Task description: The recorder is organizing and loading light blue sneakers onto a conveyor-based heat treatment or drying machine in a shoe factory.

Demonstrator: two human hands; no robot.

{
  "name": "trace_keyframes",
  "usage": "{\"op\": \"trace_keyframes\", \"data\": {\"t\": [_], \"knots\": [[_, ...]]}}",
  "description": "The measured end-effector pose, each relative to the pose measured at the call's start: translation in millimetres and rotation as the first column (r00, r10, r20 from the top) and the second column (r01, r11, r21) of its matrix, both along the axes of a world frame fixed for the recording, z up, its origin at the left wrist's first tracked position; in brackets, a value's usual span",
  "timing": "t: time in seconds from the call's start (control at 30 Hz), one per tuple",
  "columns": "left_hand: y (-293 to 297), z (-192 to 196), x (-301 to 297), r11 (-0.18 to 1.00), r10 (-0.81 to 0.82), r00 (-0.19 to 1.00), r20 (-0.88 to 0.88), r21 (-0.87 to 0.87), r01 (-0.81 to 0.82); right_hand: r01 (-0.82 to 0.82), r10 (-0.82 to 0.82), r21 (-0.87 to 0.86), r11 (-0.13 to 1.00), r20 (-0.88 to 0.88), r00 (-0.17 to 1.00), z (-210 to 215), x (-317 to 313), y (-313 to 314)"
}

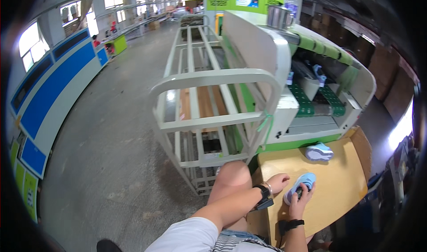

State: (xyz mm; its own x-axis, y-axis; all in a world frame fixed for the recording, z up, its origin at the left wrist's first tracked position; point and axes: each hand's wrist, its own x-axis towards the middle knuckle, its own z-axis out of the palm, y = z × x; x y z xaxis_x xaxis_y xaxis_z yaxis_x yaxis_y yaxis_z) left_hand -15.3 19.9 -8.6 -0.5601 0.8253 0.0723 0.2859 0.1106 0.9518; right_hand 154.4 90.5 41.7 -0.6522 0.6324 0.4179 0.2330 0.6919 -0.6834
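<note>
My right hand (300,201) grips a small light-blue shoe (305,182) with a white sole, lying on a tan wooden table (342,181). My left hand (278,182) rests just left of that shoe on the table, fingers curled and holding nothing; a black watch is on that wrist. A second light-blue shoe (319,152) lies farther back on the table, near the green-and-white conveyor machine (311,101). Another black band sits on my right wrist.
A pale green metal rack cart (209,118) stands left of the table, by my bare knee (231,176). The conveyor carries shoes on a green belt (302,101). Blue-and-white panels (53,83) line the left side of the concrete floor (111,141).
</note>
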Motion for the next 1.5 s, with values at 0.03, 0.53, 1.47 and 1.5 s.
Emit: {"op": "trace_keyframes", "data": {"t": [0.03,0.53,1.47,1.5], "knots": [[1,-2,1,1.0,0.009,1.0,0.009,0.001,-0.009,-0.008,0.008,0.003,1.0,-0.01,1.0,-1,1,0],[2,1,1,1.0,0.004,1.0,0.007,0.008,-0.004,0.039,-0.169,-0.572,0.819,-0.175,0.97,-6,-14,-16],[-2,7,-7,0.998,0.064,0.997,0.04,-0.028,-0.063,-0.244,0.148,-0.588,0.771,-0.207,0.967,6,2,4],[-2,11,-4,0.998,0.058,0.997,0.047,-0.024,-0.057,-0.228,0.136,-0.581,0.781,-0.197,0.971,6,5,4]]}}
